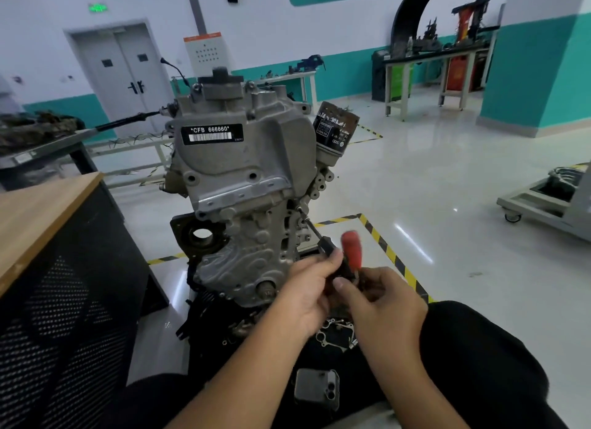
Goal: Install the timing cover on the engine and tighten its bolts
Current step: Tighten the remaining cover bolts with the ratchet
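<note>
Engine: stood upright (243, 185) on the floor stand in front of the seated person; black label on its upper face read "*CFB 666660*".
Timing cover: silver casting (246, 256) sat against the lower front of the engine, below the labelled upper housing.
Tool: ratchet-type driver with a red handle (350, 249), blurred; its thin shaft (308, 224) ran up and left to a bolt spot on the cover's right edge.
Left hand: (307, 296) fingers curled round the black lower part of the tool, just beside the cover.
Right hand: (380, 300) fingers curled, pinching the tool near the base of the red handle; exact contact hard to tell through blur.
Oil filter: black canister (334, 127) tilted at the engine's upper right.
Loose parts: metal gasket plate (334, 334) lay below the hands; a small grey cover piece (316, 388) lay nearer the person.
Surroundings: wooden-topped bench (35, 217) at left; grey double door (123, 73) behind.
</note>
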The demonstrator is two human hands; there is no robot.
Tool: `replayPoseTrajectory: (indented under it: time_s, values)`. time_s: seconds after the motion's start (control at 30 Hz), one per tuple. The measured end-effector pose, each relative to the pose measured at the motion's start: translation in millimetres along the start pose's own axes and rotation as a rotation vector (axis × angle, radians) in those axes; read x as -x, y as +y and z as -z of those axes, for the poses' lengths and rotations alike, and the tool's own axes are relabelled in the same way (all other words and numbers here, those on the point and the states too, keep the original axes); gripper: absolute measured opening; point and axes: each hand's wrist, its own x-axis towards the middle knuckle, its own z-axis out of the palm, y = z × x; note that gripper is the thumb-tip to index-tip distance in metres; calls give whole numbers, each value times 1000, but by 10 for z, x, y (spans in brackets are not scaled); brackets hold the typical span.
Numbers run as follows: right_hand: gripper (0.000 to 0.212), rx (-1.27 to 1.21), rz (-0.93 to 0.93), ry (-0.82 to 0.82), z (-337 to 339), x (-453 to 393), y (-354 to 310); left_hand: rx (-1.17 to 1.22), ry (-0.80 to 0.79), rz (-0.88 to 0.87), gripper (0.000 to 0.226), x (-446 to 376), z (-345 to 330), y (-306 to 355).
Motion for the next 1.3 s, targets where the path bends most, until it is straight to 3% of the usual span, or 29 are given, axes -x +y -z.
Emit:
replayPoseTrajectory:
  time_s: [0.13, 0.17, 0.23, 0.3, 0.37, 0.43, 0.53, 0.57, 0.63, 0.7, 0.77, 0.8, 0.9, 0.97, 1.0, 1.07, 1.13, 1.2, 1.3]
  values:
    - [31, -859, -638, -213, 38, -61, -154, 94, -59, 29, 18, 46, -71, 97]
    - [30, -903, -706, -257, 86, -87, -180, 84, -52, 8, 15, 44, -81, 93]
    - [28, -643, -562, -272, 160, -149, -122, 52, 2, -24, 13, 45, -126, 50]
    - [19, -95, -212, -150, 196, -198, -52, 45, 63, -29, 13, 41, -194, 7]
    - [20, 162, 19, -39, 179, -196, -35, 70, 63, -24, 18, 45, -237, 3]
    - [19, -19, -110, -86, 139, -151, -23, 109, 2, 14, 17, 57, -247, 34]
    - [30, -754, -651, -277, 131, -178, -83, 191, -12, 59, 14, 56, -229, 68]
    - [29, -823, -736, -297, 140, -196, -103, 193, 5, 56, 15, 44, -230, 67]
    - [17, -558, -563, -264, 133, -230, -63, 165, 26, 44, 12, 18, -271, 56]
    - [15, -39, -157, -128, 130, -233, 22, 152, 56, 32, 13, -23, -307, 31]
    - [22, 71, 31, -67, 103, -184, 42, 161, 67, 38, 15, -55, -292, 41]
    - [20, -32, -30, -96, 91, -161, 40, 169, 48, 56, 16, -52, -272, 59]
    - [26, -723, -536, -300, 122, -177, -65, 239, 4, 77, 15, -33, -189, 109]
    - [25, -851, -699, -365, 167, -205, -92, 218, 30, 51, 29, -51, -170, 86]
    - [21, -708, -622, -367, 174, -206, -77, 208, 43, 44, 35, -56, -185, 64]
    - [13, -189, -255, -244, 160, -194, -6, 208, 53, 28, 33, -58, -239, 48]
    - [22, 38, -6, -98, 119, -132, -10, 192, 55, 13, 20, -69, -259, 62]
    - [30, -65, -28, -48, 72, -48, -28, 169, 45, 14, 15, -77, -239, 88]
    - [27, -452, -320, -126, 27, -1, -80, 162, 34, 34, 21, -40, -162, 113]
